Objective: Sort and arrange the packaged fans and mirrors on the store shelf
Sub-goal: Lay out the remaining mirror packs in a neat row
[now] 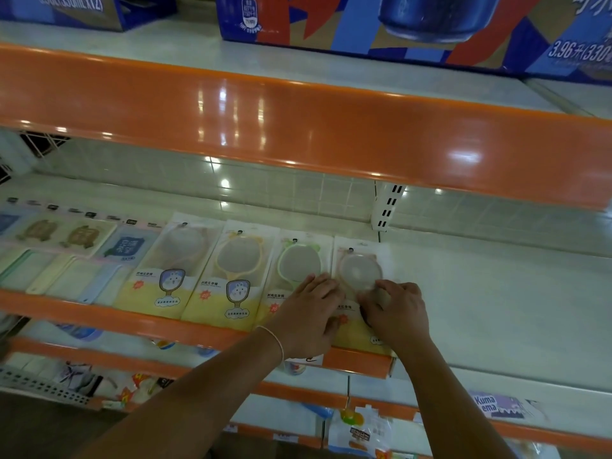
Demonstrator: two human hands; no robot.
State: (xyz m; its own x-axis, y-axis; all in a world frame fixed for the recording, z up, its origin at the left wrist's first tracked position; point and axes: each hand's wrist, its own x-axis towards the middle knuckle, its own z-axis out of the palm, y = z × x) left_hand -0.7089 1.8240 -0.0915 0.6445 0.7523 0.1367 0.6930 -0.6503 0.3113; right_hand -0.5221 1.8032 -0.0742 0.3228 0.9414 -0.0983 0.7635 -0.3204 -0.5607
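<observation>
While both hands lay on the rightmost packaged mirror (359, 276), that pack sat flat on the white shelf (480, 293), at the right end of a row of four mirror packs laid side by side with their lower edges at the orange shelf lip (99, 313). The left hand (309, 314) rested palm-down with fingers straight and slightly spread, covering the seam between this pack and the green-framed mirror pack (299, 265) to its left, fingertips reaching the lower rim of the green frame. The right hand (395, 313) pressed on the lower right part of the rightmost pack, fingers bent at the knuckles over the plastic; whether they pinched the pack's edge or only pushed down on it could not be told. A thin bracelet (276, 339) circled the left wrist.

Further left lay a yellow-framed mirror pack (236, 260), then a pale pink-framed mirror pack (185, 246), each with a yellow card showing a cartoon mirror. Beyond them, at the left of the shelf, lay flat packs with brown animal shapes (59, 231) and pastel rectangular items (49, 273), too blurred to name. Right of the hands the shelf surface was white. Above, blue and red drink cartons (397, 24) stood on the upper shelf behind a glossy orange shelf lip. Lower shelves held assorted packets, blurred.
</observation>
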